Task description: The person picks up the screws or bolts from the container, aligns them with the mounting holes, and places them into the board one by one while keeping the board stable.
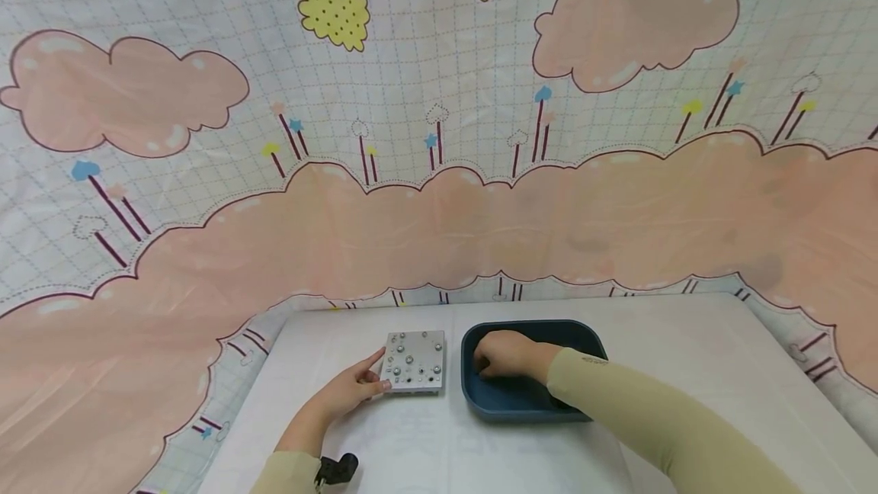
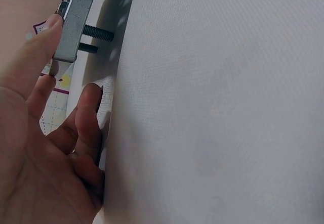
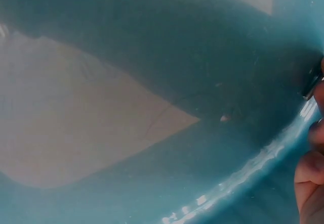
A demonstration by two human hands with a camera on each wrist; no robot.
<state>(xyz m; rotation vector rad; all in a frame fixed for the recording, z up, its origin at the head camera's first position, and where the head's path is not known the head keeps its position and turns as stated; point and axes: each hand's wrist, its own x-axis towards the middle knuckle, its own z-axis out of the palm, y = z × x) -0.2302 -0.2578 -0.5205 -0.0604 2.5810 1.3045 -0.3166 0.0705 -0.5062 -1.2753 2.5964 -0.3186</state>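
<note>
Metal plate point(image 1: 414, 361): head view shows you a small grey square block studded with screws, lying flat on the white desk point(image 1: 686, 357), just left of the dark blue tub point(image 1: 480, 402).
Left hand point(image 1: 353, 389), head view: your thumb and fingers pinch the plate's near left corner.
Right hand point(image 1: 504, 354), head view: down inside the tub, fingers curled; what they close on is hidden from you.
Plate edge point(image 2: 76, 21), left wrist view: a stiff slab, with threaded screw shanks point(image 2: 98, 33) sticking out of its underside, so it stands propped off the desk cloth point(image 2: 217, 107).
Left fingers point(image 2: 35, 57), left wrist view: pressed against the plate's rim.
Tub wall point(image 3: 167, 47), right wrist view: glossy teal inside; fingertips point(image 3: 310, 173) at the right border, with something dark just beside them; you cannot tell whether it is held.
Handling, judged: rigid, dense for its size, smooth-faced, not fragile; grip it by opposite edges, clear of the screws.
</note>
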